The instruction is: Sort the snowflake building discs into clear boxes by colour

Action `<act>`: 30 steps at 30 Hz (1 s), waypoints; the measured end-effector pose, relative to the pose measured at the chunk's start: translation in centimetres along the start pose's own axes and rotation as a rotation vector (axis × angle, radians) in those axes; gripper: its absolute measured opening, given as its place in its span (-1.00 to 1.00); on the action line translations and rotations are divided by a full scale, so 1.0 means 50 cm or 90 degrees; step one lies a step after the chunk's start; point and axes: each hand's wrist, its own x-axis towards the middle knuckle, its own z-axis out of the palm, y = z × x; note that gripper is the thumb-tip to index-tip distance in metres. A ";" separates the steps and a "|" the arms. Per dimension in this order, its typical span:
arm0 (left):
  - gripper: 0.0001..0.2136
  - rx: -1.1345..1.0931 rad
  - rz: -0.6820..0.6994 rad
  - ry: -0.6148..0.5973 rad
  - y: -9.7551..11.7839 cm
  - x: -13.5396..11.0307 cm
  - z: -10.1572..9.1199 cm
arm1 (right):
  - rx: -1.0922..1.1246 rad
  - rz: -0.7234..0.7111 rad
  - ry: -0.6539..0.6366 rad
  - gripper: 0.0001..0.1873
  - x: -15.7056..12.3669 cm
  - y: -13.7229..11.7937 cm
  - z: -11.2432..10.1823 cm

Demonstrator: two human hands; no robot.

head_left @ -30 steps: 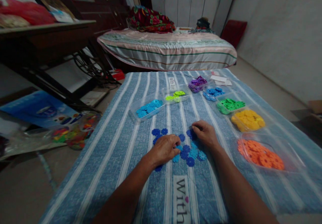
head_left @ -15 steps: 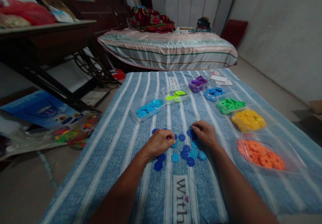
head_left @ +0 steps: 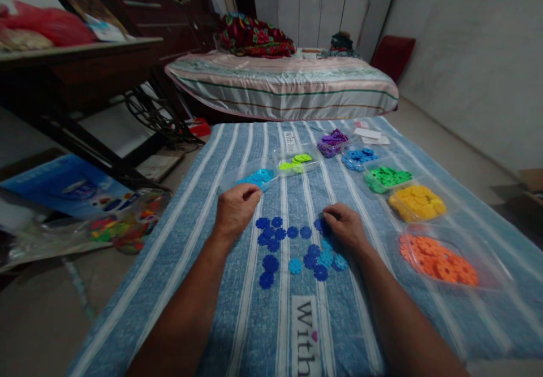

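Observation:
Loose dark blue and light blue gear-shaped discs (head_left: 292, 244) lie scattered on a blue striped cloth (head_left: 237, 320). My left hand (head_left: 234, 208) is raised at the near edge of a clear tray of light blue discs (head_left: 250, 178), fingers curled together; what they pinch is hidden. My right hand (head_left: 345, 227) rests on the right side of the scattered pile, fingers bent onto dark blue discs.
Clear trays hold lime discs (head_left: 297, 162), purple discs (head_left: 333, 141), blue discs (head_left: 358, 156), green discs (head_left: 386, 178), yellow discs (head_left: 418, 202) and orange discs (head_left: 441, 259). A bed (head_left: 280, 83) stands behind. A dark table (head_left: 76, 60) and a bag of toys (head_left: 123, 224) are on the left.
My left hand has left the loose pile and moved up and left to the light blue tray. My right hand has stayed in place.

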 end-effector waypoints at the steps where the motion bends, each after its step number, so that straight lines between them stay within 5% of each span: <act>1: -0.85 -0.008 -0.008 -0.037 0.001 -0.011 0.003 | 0.000 -0.001 0.000 -0.81 0.000 0.000 0.000; 8: -0.87 0.009 0.054 -0.495 0.041 -0.087 0.020 | 0.002 0.000 0.003 -0.82 0.000 0.005 0.001; 11: -0.92 0.074 0.116 -0.597 0.054 -0.105 0.030 | 0.005 -0.001 -0.001 -0.82 0.000 0.007 0.002; 18: -0.91 0.193 0.216 -0.610 0.056 -0.125 0.047 | -0.003 0.006 0.009 -0.82 0.000 0.007 0.001; 30: -0.97 0.150 0.156 -0.617 0.058 -0.128 0.050 | 0.005 0.005 0.020 -0.81 -0.001 0.000 0.000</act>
